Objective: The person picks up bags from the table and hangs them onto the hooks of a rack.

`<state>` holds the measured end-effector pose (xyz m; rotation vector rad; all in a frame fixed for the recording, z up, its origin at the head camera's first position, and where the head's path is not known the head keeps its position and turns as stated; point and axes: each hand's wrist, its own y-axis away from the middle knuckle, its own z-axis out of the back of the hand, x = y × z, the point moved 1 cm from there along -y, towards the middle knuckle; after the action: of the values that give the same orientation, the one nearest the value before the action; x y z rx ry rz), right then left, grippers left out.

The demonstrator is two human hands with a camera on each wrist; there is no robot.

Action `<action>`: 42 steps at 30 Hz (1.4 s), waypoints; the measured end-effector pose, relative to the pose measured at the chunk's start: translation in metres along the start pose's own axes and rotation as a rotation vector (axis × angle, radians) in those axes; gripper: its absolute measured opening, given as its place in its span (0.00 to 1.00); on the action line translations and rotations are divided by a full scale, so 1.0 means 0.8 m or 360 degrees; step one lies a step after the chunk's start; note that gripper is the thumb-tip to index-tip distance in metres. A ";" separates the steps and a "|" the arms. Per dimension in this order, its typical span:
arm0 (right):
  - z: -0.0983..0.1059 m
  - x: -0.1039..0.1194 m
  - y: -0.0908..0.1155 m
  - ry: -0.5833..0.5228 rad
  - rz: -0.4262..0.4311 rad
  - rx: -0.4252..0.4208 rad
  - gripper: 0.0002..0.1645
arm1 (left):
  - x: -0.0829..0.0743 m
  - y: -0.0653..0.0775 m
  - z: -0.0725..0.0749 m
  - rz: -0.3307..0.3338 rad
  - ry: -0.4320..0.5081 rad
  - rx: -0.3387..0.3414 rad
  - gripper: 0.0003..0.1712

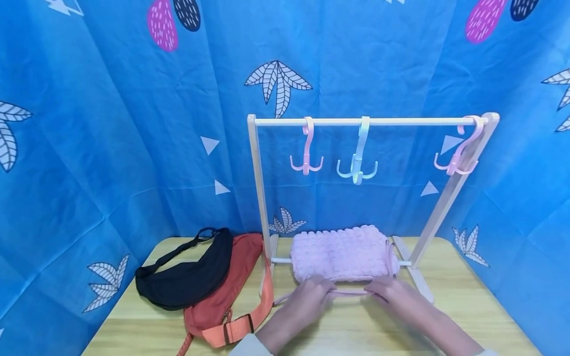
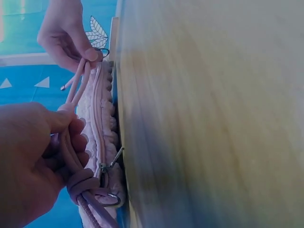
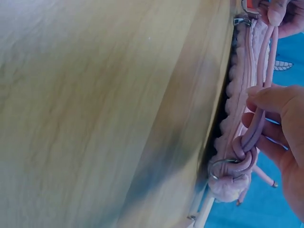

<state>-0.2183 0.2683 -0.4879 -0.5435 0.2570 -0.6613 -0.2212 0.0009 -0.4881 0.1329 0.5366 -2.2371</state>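
A puffy pale pink bag (image 1: 340,252) lies on the table under a wooden rack (image 1: 374,121). Its doubled cord strap (image 1: 349,292) stretches between both hands in front of it. My left hand (image 1: 307,299) pinches the strap near its left end, beside a thick knot (image 2: 83,185). Farther right, my right hand (image 1: 396,299) pinches the same strap between thumb and fingers. In the right wrist view, another knot (image 3: 244,154) joins the strap to a metal ring (image 3: 213,166). A zipper (image 2: 99,118) runs along the bag's near side.
Left of the rack lie a black waist bag (image 1: 187,282) and a rust-red bag (image 1: 242,267) with an orange strap (image 1: 242,324). Two pink hooks (image 1: 307,153) and a light blue hook (image 1: 357,158) hang from the rack's bar. Blue patterned cloth (image 1: 178,123) surrounds the table.
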 end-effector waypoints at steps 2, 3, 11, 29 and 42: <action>0.004 -0.001 0.001 0.0018 0.0008 -0.0042 0.19 | 0.000 -0.003 0.002 0.0000 0.0017 -0.0007 0.12; 0.006 -0.002 0.001 0.0029 0.0014 -0.0064 0.19 | -0.001 -0.004 0.003 0.0000 0.0027 -0.0009 0.12; 0.019 -0.001 0.000 0.0092 0.0098 -0.0262 0.12 | -0.010 -0.004 0.014 -0.0045 0.0011 -0.0014 0.13; 0.044 0.014 -0.012 0.0324 -0.0079 -0.0370 0.36 | -0.023 -0.016 0.039 -0.0054 0.0071 -0.0106 0.15; 0.066 0.018 -0.016 0.0318 -0.0139 -0.0356 0.24 | -0.031 -0.025 0.043 -0.0116 0.0028 -0.0216 0.13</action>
<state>-0.1931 0.2719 -0.4375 -0.7064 0.5013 -0.7782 -0.2168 0.0157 -0.4436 0.0643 0.7113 -2.2633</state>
